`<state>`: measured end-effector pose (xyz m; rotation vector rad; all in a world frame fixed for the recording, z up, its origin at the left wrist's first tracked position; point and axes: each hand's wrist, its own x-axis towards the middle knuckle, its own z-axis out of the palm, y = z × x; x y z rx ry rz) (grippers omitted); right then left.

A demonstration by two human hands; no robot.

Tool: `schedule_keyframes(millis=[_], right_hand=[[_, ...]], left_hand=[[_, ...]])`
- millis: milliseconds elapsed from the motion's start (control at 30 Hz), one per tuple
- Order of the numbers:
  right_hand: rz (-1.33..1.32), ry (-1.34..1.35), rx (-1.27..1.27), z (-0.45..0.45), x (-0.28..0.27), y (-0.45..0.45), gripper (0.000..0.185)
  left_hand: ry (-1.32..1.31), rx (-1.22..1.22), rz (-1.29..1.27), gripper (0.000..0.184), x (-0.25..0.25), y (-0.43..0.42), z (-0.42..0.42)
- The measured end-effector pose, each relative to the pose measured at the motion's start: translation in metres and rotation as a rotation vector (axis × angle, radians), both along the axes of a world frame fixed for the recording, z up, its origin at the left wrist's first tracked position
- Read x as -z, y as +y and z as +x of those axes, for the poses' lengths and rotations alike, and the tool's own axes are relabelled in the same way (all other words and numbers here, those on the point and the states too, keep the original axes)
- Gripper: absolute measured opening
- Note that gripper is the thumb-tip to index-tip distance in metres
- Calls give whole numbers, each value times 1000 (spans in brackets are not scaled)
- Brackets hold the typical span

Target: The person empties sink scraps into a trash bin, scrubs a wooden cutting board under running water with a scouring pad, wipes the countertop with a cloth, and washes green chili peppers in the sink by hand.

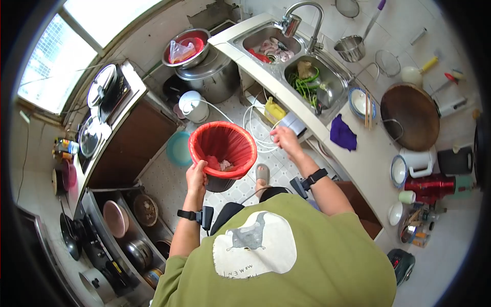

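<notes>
Round bin lined with red plastic (220, 142), mouth up, over the tiled floor (166, 180), left of the right hand (288, 141). Left hand (196, 177) nearer, clamped on its near-left rim. Right hand apart, fingers curled; cannot tell if holding anything.

Upside-down capitals on the shirt (337, 256), in its white print (280, 241), seem to read "MOMENT"; a second line is creased and unclear.

Left hand (196, 179) is gripping, forearm (184, 238) pointing forward; right hand (288, 141) is holding farther ahead, fingers (276, 133) curled.
</notes>
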<state>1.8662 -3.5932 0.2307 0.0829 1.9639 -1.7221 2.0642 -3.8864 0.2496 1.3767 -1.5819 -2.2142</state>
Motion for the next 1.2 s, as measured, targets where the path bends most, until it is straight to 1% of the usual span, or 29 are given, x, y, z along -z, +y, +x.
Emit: schedule_keyframes(millis=[67,133,233,400,467,533,633,667,733,767,800,867,900,933,1000,1033,1067,1100,1133,1167,1200], right_hand=[[-12,126,62,-64,-23,-3,41],[-30,189,120,-123,-37,-9,40],[-18,147,120,-198,-40,-24,38],[30,70,128,-280,-11,-66,37],[101,139,128,-316,0,-86,35],[149,144,135,-353,15,-105,31],[372,160,83,-427,44,-134,29],[384,147,76,-447,61,-141,29],[420,134,-31,-495,100,-155,37],[586,135,-116,-515,117,-157,56],[592,116,-111,-533,129,-163,56],[660,153,-270,-564,155,-182,73],[654,57,-344,-583,172,-188,95],[655,44,-352,-587,173,-198,95],[858,136,-481,-609,182,-221,109],[881,128,-513,-618,191,-229,116],[876,114,-514,-623,199,-233,116],[942,54,-554,-622,188,-239,114],[1011,-11,-602,-619,190,-239,112],[986,53,-594,-615,200,-236,92],[991,43,-609,-611,194,-232,92]], left_hand=[[32,-26,0,8,-1,-10,-38],[39,-49,4,6,-3,-17,-76],[29,-39,6,7,-6,-33,-130],[3,4,40,7,7,-72,-216],[-12,44,45,6,18,-87,-248],[-50,110,20,7,31,-107,-281],[-91,205,45,6,43,-134,-328],[-106,233,46,6,48,-142,-339],[-130,271,32,6,53,-155,-359],[-141,308,11,7,54,-158,-366],[-156,320,20,7,55,-162,-375],[-148,350,-1,8,57,-168,-388],[-156,360,-15,7,59,-170,-396],[-170,357,-10,7,60,-174,-400],[-225,366,-12,7,67,-180,-411],[-195,342,-1,6,72,-181,-414],[-209,346,-1,6,79,-182,-419],[-204,358,-6,6,83,-182,-422],[-203,365,-5,6,82,-179,-422],[-198,366,9,6,82,-178,-425],[-210,358,22,6,83,-177,-429]])
